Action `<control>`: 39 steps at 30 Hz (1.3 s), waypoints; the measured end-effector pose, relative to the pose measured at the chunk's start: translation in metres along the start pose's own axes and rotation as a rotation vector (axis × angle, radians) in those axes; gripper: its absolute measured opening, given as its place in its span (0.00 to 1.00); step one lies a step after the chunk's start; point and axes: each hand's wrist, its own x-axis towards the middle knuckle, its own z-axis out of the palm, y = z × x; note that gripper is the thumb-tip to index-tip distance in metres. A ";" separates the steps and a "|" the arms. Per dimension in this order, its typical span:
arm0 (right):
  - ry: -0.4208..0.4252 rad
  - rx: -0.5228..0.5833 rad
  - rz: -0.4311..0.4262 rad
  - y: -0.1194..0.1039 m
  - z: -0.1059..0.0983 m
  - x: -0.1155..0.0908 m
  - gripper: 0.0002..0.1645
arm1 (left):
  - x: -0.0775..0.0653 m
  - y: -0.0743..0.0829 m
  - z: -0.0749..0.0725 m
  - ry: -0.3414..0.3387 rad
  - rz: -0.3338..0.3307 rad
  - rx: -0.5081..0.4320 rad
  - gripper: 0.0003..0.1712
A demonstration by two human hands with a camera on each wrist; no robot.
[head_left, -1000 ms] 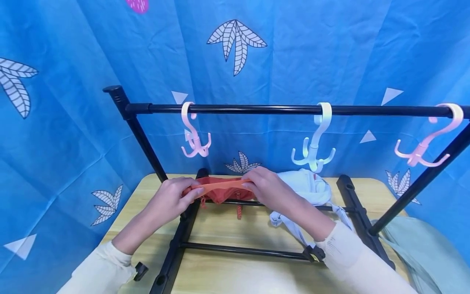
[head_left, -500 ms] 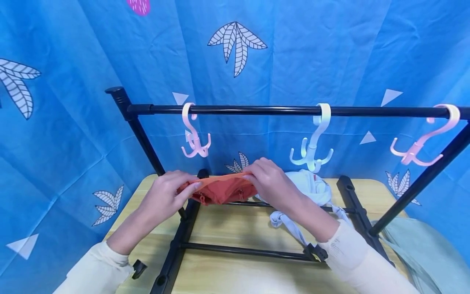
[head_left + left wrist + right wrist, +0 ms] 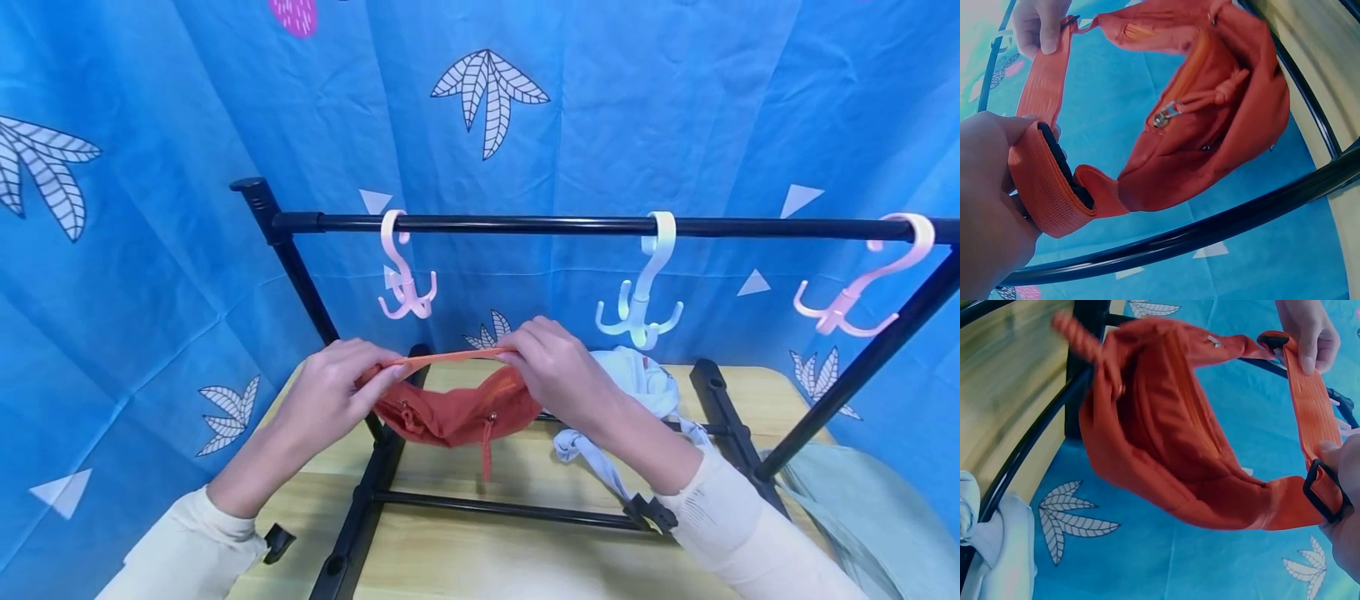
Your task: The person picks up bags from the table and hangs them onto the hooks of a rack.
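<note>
A rust-orange waist bag (image 3: 457, 417) hangs in front of the black rack, its zipper pull dangling in the head view. Both hands hold its orange strap (image 3: 453, 357), which is stretched between them above the pouch. At the strap's left end, my left hand (image 3: 337, 383) pinches with thumb and fingers. My right hand (image 3: 558, 375) grips the other end. Beside the left hand, in the left wrist view, a black buckle (image 3: 1063, 162) sits where the strap folds back; another black buckle (image 3: 1322, 490) shows at the right hand in the right wrist view.
Three hooks hang from the rack's top bar (image 3: 480, 224): a pink one (image 3: 405, 275), a pale blue one (image 3: 645, 283) and another pink hook (image 3: 862, 287). A pale blue bag (image 3: 637, 375) lies behind the right forearm. A green bag (image 3: 877, 500) is at far right.
Both hands have risen slightly, and the left has shifted a little left. The strap is now drawn taut, with the pouch hanging below it and more of its front showing.
</note>
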 end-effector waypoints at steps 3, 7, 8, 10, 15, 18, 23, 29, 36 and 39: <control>0.001 -0.002 -0.006 -0.002 -0.002 0.002 0.13 | 0.000 0.000 -0.004 0.000 0.002 0.010 0.08; 0.017 0.004 -0.019 -0.003 -0.004 0.005 0.14 | 0.000 0.000 -0.008 0.011 0.025 0.020 0.08; 0.023 0.009 -0.024 -0.003 -0.004 0.005 0.14 | 0.001 0.000 -0.010 0.018 0.034 0.021 0.08; 0.030 0.016 -0.032 -0.003 -0.005 0.007 0.14 | 0.002 0.001 -0.012 0.034 0.051 0.025 0.08; 0.031 0.024 -0.037 -0.005 -0.010 0.012 0.12 | 0.005 0.004 -0.018 0.059 0.055 0.033 0.09; 0.034 0.029 -0.032 -0.007 -0.013 0.015 0.13 | 0.007 0.005 -0.021 0.062 0.050 0.035 0.09; 0.034 0.033 -0.027 -0.009 -0.017 0.018 0.14 | 0.010 0.007 -0.025 0.074 0.067 0.052 0.08; 0.046 0.042 -0.021 -0.010 -0.021 0.023 0.14 | 0.014 0.008 -0.031 0.096 0.079 0.049 0.07; 0.062 0.070 -0.018 -0.011 -0.024 0.030 0.10 | 0.018 0.008 -0.037 0.104 0.063 0.040 0.07; 0.065 0.080 -0.010 -0.012 -0.025 0.033 0.10 | 0.020 0.009 -0.040 0.109 0.051 0.037 0.06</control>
